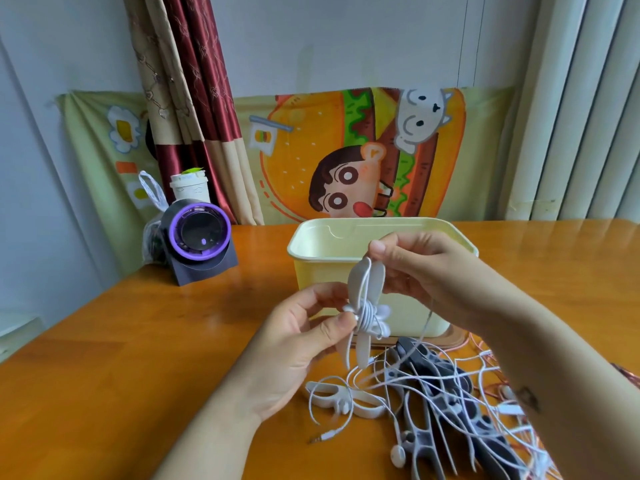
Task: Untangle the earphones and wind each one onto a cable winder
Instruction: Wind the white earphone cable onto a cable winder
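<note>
Left hand [304,337] pinches the winder [358,282], right hand [420,271] the earphone cord [366,316] (contact hidden); tangle [450,393] runs off-frame.

White flat plastic cable winder [359,282] upright in air; white earphone cable [367,315] coiled round its waist, remainder trailing to tangled white earphones [398,456] on worktop [138,358], among dark grey winders [424,439]; second white winder [325,386] lying flat.

Glossy orange wood table [138,341]; smooth matt cream plastic tub [311,268]; white plastic winder [360,289]; printed cloth backdrop [311,150].
</note>
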`<state>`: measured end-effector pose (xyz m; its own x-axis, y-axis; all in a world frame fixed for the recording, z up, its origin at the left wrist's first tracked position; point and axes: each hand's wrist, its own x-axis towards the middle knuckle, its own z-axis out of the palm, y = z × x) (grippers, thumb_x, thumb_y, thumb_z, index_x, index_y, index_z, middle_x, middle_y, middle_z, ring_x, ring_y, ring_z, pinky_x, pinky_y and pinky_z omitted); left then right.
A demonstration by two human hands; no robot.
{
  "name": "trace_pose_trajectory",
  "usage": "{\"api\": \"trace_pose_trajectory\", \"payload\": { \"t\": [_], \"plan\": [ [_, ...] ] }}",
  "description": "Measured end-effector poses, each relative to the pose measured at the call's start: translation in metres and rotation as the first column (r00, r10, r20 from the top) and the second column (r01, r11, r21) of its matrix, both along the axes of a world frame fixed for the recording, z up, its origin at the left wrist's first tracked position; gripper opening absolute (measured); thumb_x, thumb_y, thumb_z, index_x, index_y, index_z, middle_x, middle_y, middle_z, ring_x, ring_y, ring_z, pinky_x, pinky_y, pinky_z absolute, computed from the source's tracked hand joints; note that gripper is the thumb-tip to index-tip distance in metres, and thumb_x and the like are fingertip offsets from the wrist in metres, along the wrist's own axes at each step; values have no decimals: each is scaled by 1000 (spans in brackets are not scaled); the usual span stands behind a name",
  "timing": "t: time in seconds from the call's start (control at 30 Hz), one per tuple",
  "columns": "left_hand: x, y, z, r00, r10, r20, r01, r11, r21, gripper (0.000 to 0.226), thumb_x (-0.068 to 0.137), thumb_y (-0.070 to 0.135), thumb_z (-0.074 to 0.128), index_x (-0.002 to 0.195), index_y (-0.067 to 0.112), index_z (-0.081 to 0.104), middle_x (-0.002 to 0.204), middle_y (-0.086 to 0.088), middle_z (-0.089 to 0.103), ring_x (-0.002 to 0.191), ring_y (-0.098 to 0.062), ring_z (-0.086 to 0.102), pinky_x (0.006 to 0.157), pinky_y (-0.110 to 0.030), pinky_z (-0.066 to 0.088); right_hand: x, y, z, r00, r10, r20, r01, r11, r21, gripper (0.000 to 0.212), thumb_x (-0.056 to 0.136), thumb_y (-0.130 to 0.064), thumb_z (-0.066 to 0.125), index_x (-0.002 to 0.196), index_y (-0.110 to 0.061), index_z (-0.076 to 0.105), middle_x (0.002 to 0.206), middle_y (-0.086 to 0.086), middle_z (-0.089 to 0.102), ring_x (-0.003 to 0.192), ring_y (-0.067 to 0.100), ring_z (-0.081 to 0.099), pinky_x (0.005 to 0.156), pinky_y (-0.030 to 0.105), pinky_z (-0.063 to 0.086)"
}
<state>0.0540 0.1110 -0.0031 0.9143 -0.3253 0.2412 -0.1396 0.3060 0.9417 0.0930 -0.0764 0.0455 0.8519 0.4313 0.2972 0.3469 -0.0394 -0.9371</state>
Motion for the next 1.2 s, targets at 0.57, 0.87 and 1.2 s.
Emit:
{"api": "trace_pose_trajectory", "payload": {
  "t": [0.57, 0.87, 1.2],
  "plan": [
    [13, 1, 3, 958, 151, -244, -248, 866, -434, 29, 70, 18, 65, 99, 12, 70, 99, -11, 74, 82, -20, 72, 77, -30, 57, -11, 42, -24, 976, -181, 123, 210, 928, -306, 40, 95, -32, 54, 57, -18, 60, 46, -5, 41, 46, 11, 35, 51, 23, 36],
    [18, 9, -2, 901, 314, -299, -412, 834, -366, 19, 90, 12, 56, 105, 14, 67, 92, 0, 72, 89, -14, 65, 81, -29, 50, -18, 30, -13, 939, -43, 342, 272, 704, -656, 24, 96, -29, 52, 105, -19, 72, 90, -2, 72, 64, 7, 60, 62, 19, 48],
    [22, 8, -3, 882, 187, -432, -384, 818, -430, 11, 90, 11, 56, 96, 12, 65, 77, -1, 69, 75, -15, 66, 69, -33, 61, -23, 32, -6, 879, -27, 476, 406, 566, -718, 22, 95, -30, 54, 109, -28, 70, 101, -9, 71, 87, 10, 64, 83, 31, 53]
  ]
}}
